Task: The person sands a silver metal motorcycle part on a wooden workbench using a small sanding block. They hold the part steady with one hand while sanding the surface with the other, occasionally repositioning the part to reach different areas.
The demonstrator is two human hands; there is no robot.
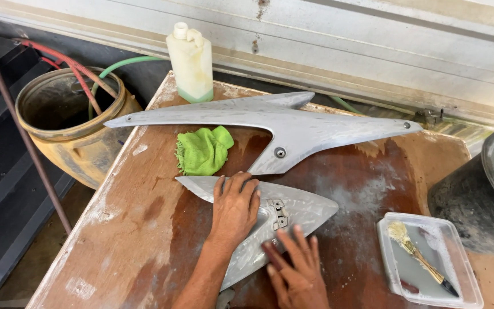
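Pressing flat, not gripping: left hand (234,209) and right hand (297,270) open on grey panel (304,210) at lower centre; I judge it light, stiff, dusty-slick; hold by edges.

You have a single view, from the camera on your head, looking steeply down and forward across the wooden counter (144,229) from close above. Your two forearms enter at the bottom edge, so you stand at the near side. The far edge of the frame reaches a pale corrugated wall (373,51). At the left, the view drops past the counter to a barrel (70,137) and the floor.
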